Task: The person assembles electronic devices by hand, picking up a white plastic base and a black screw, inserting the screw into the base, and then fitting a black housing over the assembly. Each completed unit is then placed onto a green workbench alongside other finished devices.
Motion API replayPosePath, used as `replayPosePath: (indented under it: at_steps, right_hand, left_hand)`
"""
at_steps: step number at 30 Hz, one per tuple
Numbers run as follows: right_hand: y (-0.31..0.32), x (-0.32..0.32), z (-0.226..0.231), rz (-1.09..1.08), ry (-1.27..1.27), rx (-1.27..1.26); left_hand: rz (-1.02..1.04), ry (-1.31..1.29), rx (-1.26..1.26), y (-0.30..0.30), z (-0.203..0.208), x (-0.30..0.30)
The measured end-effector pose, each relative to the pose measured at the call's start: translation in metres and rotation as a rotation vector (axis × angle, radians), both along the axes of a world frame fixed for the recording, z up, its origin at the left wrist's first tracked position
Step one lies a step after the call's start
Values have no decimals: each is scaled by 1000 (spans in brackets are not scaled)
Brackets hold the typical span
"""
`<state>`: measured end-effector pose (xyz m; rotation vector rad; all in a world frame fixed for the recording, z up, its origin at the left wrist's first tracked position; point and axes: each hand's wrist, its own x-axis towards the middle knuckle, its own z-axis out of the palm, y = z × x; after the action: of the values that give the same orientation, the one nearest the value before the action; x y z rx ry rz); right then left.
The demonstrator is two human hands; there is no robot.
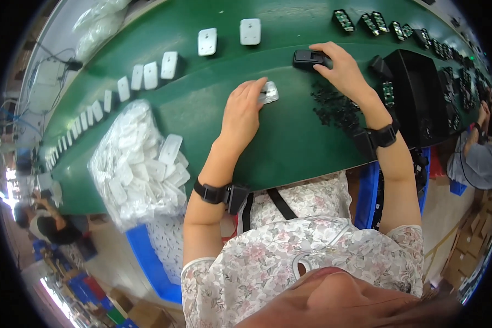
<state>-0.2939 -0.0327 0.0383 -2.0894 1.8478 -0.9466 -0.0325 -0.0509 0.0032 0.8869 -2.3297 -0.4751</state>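
Over the middle of the green table, my left hand is closed at the edge of a small whitish, see-through plastic cover; the fingers partly hide it. Farther off and to the right, my right hand grips the end of a black rectangular casing between thumb and fingers. Below that hand lies a loose heap of small black parts. Two white casings stand beyond my left hand.
A plastic bag of translucent covers fills the left side. White casings form a curved row along the far left. At the right stands a black bin; green circuit boards in black shells line the far right. Other people sit at both sides.
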Motion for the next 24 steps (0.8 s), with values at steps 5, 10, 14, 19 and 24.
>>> replayPosePath:
  at_steps: [5,10,14,19,24]
  right_hand:
    - [6,49,6,302,-20,-49]
    - [3,77,-2,429,-15,6]
    - [-2,82,-7,451,47,40]
    - [1,82,-8,440,52,47]
    - [9,87,-17,365,90,-97]
  left_hand:
    - [73,165,39,8,15,12]
    - [24,54,70,15,7,32]
    - [24,24,73,14,0,38]
    - [28,-83,-7,11,-1,38]
    - [44,-156,-25,15,1,37]
